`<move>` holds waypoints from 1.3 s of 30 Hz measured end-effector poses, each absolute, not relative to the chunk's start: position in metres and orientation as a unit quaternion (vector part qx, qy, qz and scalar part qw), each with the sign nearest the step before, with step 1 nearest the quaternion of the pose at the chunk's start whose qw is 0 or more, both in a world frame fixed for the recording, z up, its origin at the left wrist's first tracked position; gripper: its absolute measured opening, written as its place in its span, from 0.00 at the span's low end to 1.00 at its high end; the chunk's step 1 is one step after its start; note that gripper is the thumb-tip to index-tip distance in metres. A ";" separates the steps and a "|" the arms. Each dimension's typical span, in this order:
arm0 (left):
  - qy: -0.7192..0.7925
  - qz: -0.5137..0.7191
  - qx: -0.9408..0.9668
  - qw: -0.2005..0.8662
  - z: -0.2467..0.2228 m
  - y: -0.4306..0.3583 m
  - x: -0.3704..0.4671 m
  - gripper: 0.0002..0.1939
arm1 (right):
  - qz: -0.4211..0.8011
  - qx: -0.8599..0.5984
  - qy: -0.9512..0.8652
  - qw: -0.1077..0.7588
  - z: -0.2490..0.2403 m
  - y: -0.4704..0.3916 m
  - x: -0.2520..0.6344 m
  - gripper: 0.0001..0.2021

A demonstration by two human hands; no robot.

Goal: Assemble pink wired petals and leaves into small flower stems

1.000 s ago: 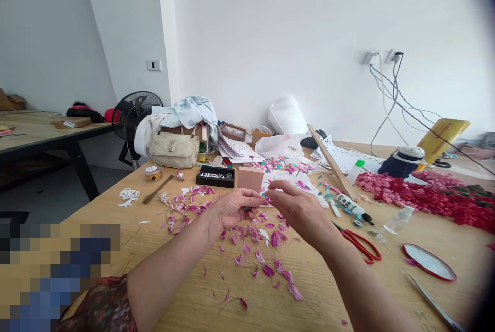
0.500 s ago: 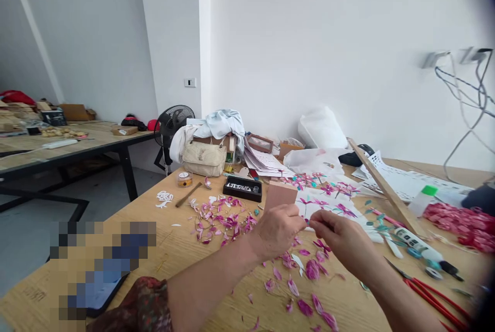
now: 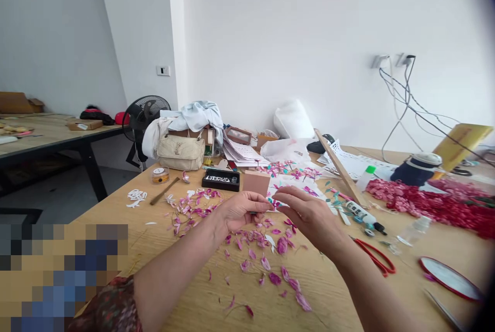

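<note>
My left hand [image 3: 244, 210] is closed in a pinch above the middle of the table. Between its fingertips sits a small magenta fabric flower [image 3: 276, 204] with a bit of teal at its base. Just to the right, my right hand [image 3: 305, 214] is open, its fingers stretched out and the thumb apart below them. Whether its fingertips brush the petals I cannot tell. Loose pink petals [image 3: 282, 245] lie scattered under and in front of both hands. Behind them are a pinkish-brown board [image 3: 257, 183] and a white sheet bearing several finished-looking flowers [image 3: 309, 173].
A black tray [image 3: 220, 180] and a beige handbag [image 3: 181, 152] stand behind at left. To the right lie a glue bottle [image 3: 360, 212], red-handled scissors [image 3: 377, 257], a wooden strip [image 3: 340, 167], a clear bottle [image 3: 414, 231] and a red-rimmed oval hoop [image 3: 450, 276].
The view has swung right. My right hand, earlier pinched against my left at the small piece, has opened and drawn slightly away. The flower stays in my left fingers.
</note>
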State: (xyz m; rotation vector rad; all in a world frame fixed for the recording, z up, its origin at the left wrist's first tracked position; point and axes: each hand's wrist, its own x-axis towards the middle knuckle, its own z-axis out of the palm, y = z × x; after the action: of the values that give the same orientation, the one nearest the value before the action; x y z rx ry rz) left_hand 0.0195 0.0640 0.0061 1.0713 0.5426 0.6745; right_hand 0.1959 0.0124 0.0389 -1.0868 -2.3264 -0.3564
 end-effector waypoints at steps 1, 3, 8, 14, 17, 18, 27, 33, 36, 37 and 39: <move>0.255 0.305 0.497 0.771 0.007 0.063 0.019 0.14 | -0.125 -0.400 -0.868 0.268 0.038 0.013 0.197 0.11; 0.262 0.295 0.513 0.763 0.008 0.063 0.020 0.13 | -0.112 -0.398 -0.872 0.263 0.037 0.013 0.199 0.12; 0.298 0.352 0.657 0.596 0.005 0.060 0.025 0.07 | -0.037 -0.465 -0.840 0.276 0.034 0.016 0.193 0.12; 0.301 0.412 0.830 0.227 -0.002 0.057 0.032 0.09 | 0.142 -0.579 -0.732 0.330 0.018 0.031 0.196 0.12; 0.345 0.420 0.766 0.342 -0.002 0.060 0.033 0.06 | 0.108 -0.605 -0.687 0.388 0.022 0.026 0.205 0.10; 0.354 0.412 0.729 0.418 -0.002 0.061 0.032 0.04 | 0.074 -0.598 -0.689 0.403 0.025 0.021 0.206 0.08; 0.249 0.299 0.511 0.766 0.008 0.055 0.029 0.14 | -0.175 -0.413 -0.855 0.258 0.027 0.001 0.202 0.10; 0.270 0.310 0.589 0.695 0.002 0.057 0.031 0.10 | -0.099 -0.441 -0.856 0.252 0.031 0.002 0.199 0.11; 0.285 0.375 0.745 0.472 -0.003 0.055 0.034 0.04 | 0.014 -0.530 -0.800 0.280 0.028 0.007 0.195 0.10; 0.280 0.390 0.789 0.382 -0.005 0.054 0.035 0.05 | 0.071 -0.558 -0.776 0.285 0.026 0.009 0.195 0.09; 0.271 0.398 0.838 0.256 -0.008 0.052 0.038 0.09 | 0.187 -0.591 -0.730 0.288 0.023 0.015 0.198 0.09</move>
State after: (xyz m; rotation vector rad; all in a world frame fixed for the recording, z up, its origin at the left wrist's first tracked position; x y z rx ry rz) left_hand 0.0378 0.0516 -0.0076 2.2742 0.7354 1.0803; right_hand 0.1979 0.0152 0.0231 -1.5778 -1.9501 0.5004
